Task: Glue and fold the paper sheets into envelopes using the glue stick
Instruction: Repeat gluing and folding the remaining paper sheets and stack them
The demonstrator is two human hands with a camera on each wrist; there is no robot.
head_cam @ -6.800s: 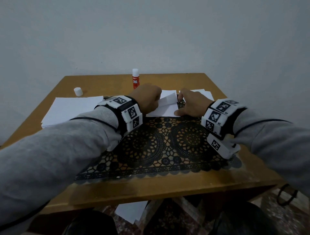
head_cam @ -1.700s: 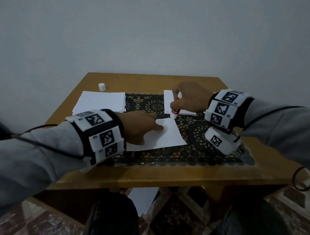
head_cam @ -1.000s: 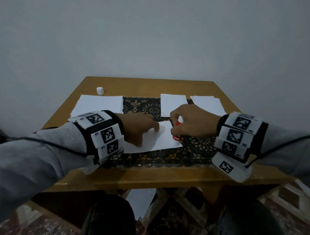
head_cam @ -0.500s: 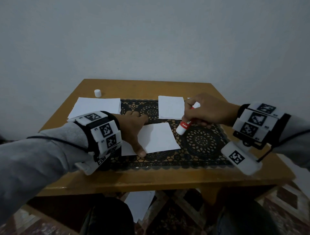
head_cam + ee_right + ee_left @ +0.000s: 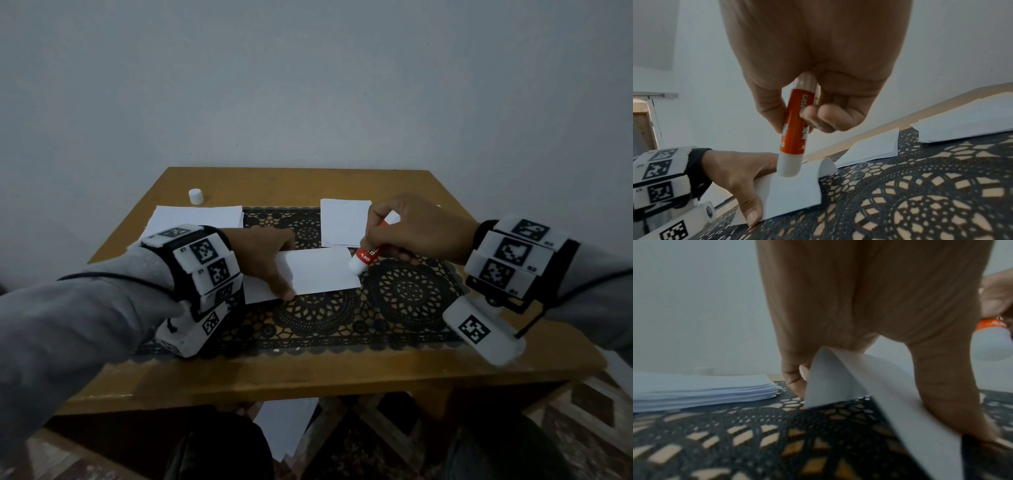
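Observation:
A white paper sheet (image 5: 322, 274) lies on the black lace mat (image 5: 404, 301), bent up into a low arch. My left hand (image 5: 284, 267) holds its left part: the thumb presses the near edge down and the curled fingers lift the far edge, as the left wrist view shows on the sheet (image 5: 838, 378). My right hand (image 5: 411, 233) grips a red glue stick (image 5: 366, 257), uncapped and pointing down. In the right wrist view the glue stick (image 5: 795, 126) touches the paper sheet (image 5: 795, 194) near its right edge with its white tip.
A stack of blank sheets (image 5: 198, 219) lies at the back left with the white cap (image 5: 195, 196) behind it. A small pile of folded paper (image 5: 344, 222) sits behind the sheet, and another stack (image 5: 972, 116) at the right. The wooden table (image 5: 308, 377) ends close to me.
The glue stick has come down from above the mat onto the sheet's right edge. My left hand has curled the sheet's far edge up and toward me.

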